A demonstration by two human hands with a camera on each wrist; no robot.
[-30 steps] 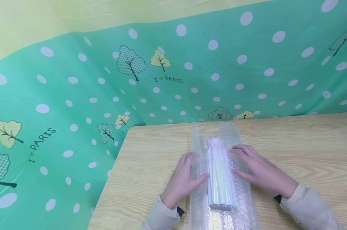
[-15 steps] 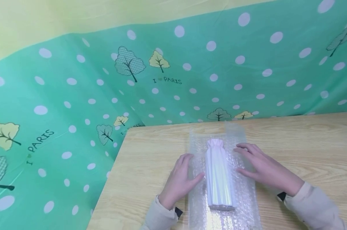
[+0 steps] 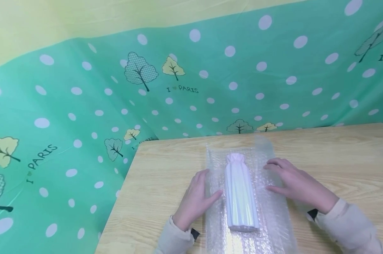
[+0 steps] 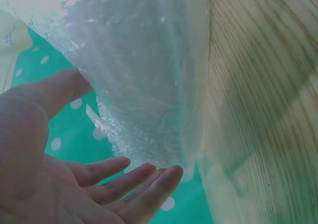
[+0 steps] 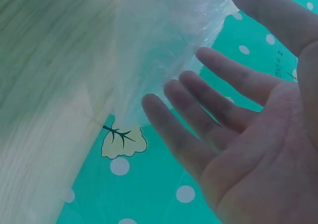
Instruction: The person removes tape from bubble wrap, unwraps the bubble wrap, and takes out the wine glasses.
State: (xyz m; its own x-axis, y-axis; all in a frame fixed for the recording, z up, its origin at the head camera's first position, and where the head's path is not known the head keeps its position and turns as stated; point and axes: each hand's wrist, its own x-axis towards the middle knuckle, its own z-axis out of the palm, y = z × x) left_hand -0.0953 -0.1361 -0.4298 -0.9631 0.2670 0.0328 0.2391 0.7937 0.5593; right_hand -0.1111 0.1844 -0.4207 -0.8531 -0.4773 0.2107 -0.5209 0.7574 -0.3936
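A shiny white vase (image 3: 242,194) lies on its side between the two hands. It has long folds down its body and a pinched neck. The neck points away from the person, a bit past the hands, and the flat bottom is nearer to the person than the hands are. Under the vase is a sheet of clear bubble wrap (image 3: 217,222). It is longer than the vase and runs out past the hands both ways. On the far side, ahead of the right hand, a strip of it sticks out toward the far edge.

The hands are apart from each other, one on each side of the vase, and not on it. The left hand (image 3: 196,201) has its fingers spread loosely at the left side of the wrap, with the thumb over it, pointing at the vase. The right hand (image 3: 296,181) is at the right side of the wrap, fingers loose and a little bent. Its fingertips reach the wrap.

Behind each hand is a pale sleeve, the left one (image 3: 175,238) and the right one (image 3: 347,225). The wrap lies on a wooden counter (image 3: 159,176), which goes out to both sides of the hands. Past the counter, ahead of the hands and to their left, hangs a green cloth (image 3: 93,81) with white dots, trees and the word PARIS.
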